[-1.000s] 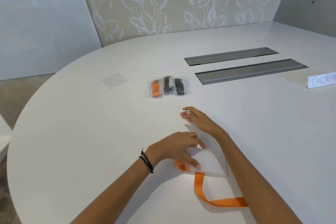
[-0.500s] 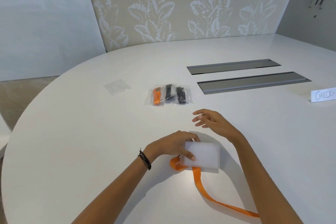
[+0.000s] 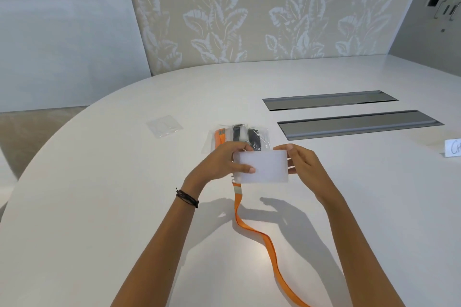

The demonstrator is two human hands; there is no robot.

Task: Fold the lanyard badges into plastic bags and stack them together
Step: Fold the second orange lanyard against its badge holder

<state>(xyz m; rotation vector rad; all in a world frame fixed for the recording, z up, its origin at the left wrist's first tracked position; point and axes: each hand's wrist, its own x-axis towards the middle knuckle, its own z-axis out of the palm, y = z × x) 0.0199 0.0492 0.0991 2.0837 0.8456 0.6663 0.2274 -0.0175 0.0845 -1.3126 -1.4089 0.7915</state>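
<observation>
A single view comes from a camera worn on the person's head, facing forward and tilted down over the white worktop. It sits close above the near edge. Both forearms enter from the bottom of the frame and converge just below centre, where the left grip and right grip hold a badge holder that shows large and sharp. The wide lens also takes in the worktop's curved far rim running from middle left toward the centre, two grey recessed channels at middle right, and the leaf-patterned wall filling the upper centre of the frame.
</observation>
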